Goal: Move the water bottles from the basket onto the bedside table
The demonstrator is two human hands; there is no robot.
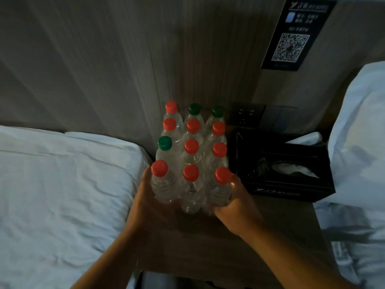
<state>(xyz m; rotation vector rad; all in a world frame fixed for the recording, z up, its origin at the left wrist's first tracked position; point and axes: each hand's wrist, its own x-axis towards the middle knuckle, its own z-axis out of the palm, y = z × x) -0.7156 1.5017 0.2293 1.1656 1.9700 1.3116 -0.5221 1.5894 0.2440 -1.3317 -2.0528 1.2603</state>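
Left hand (143,192) and right hand (235,199) bracket the nearest row on the desk (208,238), fingers curled round the front-left bottle (161,184) and front-right bottle (220,192). Behind, the upright water bottles (191,147) run toward the wall.

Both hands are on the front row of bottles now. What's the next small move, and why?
Probably settle the front row down and let go. The left hand grips the front-left bottle, the right hand the front-right bottle, with the middle bottle between them. That row already lines up with the nine upright bottles behind it on the bedside table.
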